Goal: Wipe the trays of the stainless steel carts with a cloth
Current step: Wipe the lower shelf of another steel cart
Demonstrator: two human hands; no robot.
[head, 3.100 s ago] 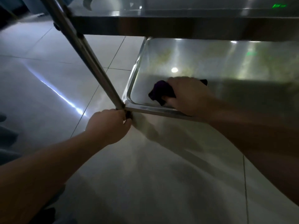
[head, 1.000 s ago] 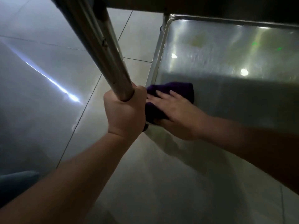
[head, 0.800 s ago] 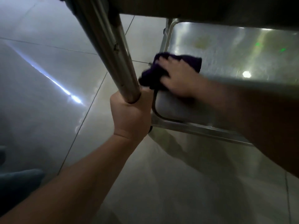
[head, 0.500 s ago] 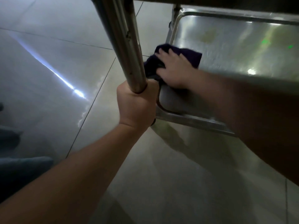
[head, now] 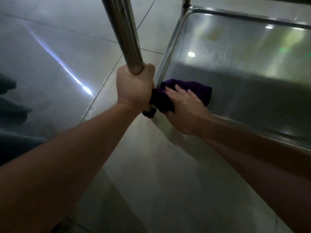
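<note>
The cart's lowest steel tray (head: 244, 68) fills the upper right, shiny with light reflections. A dark purple cloth (head: 200, 89) lies bunched in the tray's near-left corner. My right hand (head: 183, 105) presses flat on the cloth with its fingers spread and straight, the heel of the hand over the tray's near rim. My left hand (head: 134, 88) grips the cart's upright steel post (head: 124, 31) just beside that corner, fingers curled fully round it. The two hands nearly touch.
Glossy grey floor tiles (head: 50, 56) spread to the left and below, with a bright streak of reflected light. A second post (head: 186, 2) rises at the tray's far-left corner. A dark shape (head: 10, 115), perhaps clothing, sits at the left edge.
My right hand has drawn the cloth back along the tray's left side from further in to the near-left corner. My left hand keeps its grip on the post.
</note>
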